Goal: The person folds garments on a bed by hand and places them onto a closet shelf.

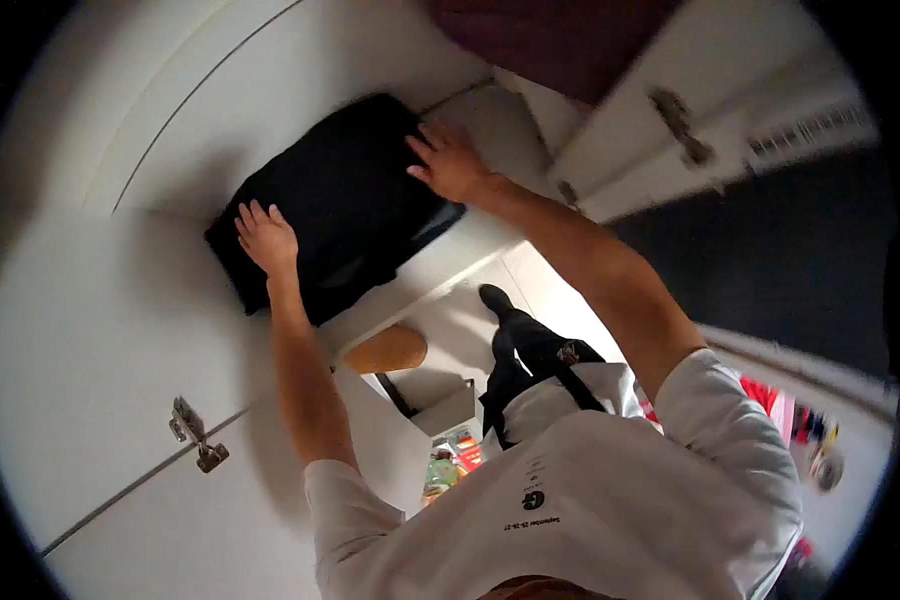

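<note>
Both bare arms reached forward from the short sleeves of a white T-shirt (570, 480), palms turned down over a folded black cloth (340, 190). The cloth lay at a slant on a white shelf (490, 130), beside a pale panel. The left hand (267, 238) rested on the cloth's near left part, its forearm rising almost straight, fingers slightly spread and pointing away from the body. The right hand (452, 168) touched the far right edge, its arm angled inward across the view and bent at the elbow, fingers spread wide with the thumb apart. Neither hand was closed around anything. A maroon item (560, 40) showed above and to the right; a tan, rounded object (388, 350) was below the shelf, near the person's dark-clothed legs (515, 350).
</note>
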Demonstrator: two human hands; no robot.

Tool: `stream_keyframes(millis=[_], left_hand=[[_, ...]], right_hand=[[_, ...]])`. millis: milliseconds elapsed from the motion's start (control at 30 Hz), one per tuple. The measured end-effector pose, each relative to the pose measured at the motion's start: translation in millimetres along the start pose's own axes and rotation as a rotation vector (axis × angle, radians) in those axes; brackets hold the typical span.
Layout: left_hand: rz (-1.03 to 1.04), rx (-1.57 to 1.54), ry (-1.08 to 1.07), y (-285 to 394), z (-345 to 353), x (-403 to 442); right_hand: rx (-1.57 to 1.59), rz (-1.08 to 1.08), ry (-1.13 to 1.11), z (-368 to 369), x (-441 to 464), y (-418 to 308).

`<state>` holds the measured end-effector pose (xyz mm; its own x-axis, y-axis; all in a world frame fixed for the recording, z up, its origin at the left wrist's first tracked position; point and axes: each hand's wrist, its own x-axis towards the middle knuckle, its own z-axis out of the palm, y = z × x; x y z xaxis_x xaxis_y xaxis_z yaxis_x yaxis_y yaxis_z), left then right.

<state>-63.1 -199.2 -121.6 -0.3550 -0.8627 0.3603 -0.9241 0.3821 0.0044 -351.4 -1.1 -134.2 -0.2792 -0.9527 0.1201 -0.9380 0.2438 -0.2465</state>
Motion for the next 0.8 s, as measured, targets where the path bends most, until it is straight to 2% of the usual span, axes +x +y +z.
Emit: stream_keyframes(millis=[133,233,333,367,400,433,467,500,533,567,633,667,700,733,800], left_hand=[[0.233,-0.255,0.064,119,-56,-46],[0.339,-0.409,-0.067,194,-74,-121],[0.505,-0.486,-0.172,239,-48,-211],[0.466,-0.566,-0.455,262,-77,-245],[0.609,-0.630,-0.594,304,-42,-271],[0.772,-0.683,-0.770,318,-1,-302],[0.829,-0.739,-0.927,335,-8,-340],[0.752,-0.589,-1.144,355,-87,-370],[0.934,-0.541,-1.150,367,-72,-414],[1.007,-0.394,-1.158,381,-108,-450],[1.277,-0.371,-1.181,414,-139,-520],[1.422,-0.475,-1.091,431,-142,-549],[1.561,-0.593,-0.999,449,-148,-579],[1.650,-0.670,-0.925,473,-164,-605],[1.777,-0.775,-0.765,525,-205,-652]], right_hand=[[0.261,0.141,0.046,-28,-68,-5],[0.143,0.134,0.054,-41,-135,-4],[0.081,0.209,0.089,-34,-218,-1],[0.092,0.258,0.095,-37,-253,3],[0.228,0.343,0.141,-42,-288,34],[0.291,0.483,0.055,-30,-319,42],[0.363,0.619,0.012,-16,-358,53],[0.332,0.713,0.171,10,-404,59],[0.452,0.837,0.124,0,-456,60],[0.457,0.931,0.148,-2,-509,59],[0.365,1.069,0.230,-3,-612,69],[0.329,1.137,0.393,-5,-654,72],[0.113,1.186,0.571,-18,-689,68],[-0.011,1.280,0.646,-28,-724,68],[-0.051,1.475,0.738,-58,-787,70]])
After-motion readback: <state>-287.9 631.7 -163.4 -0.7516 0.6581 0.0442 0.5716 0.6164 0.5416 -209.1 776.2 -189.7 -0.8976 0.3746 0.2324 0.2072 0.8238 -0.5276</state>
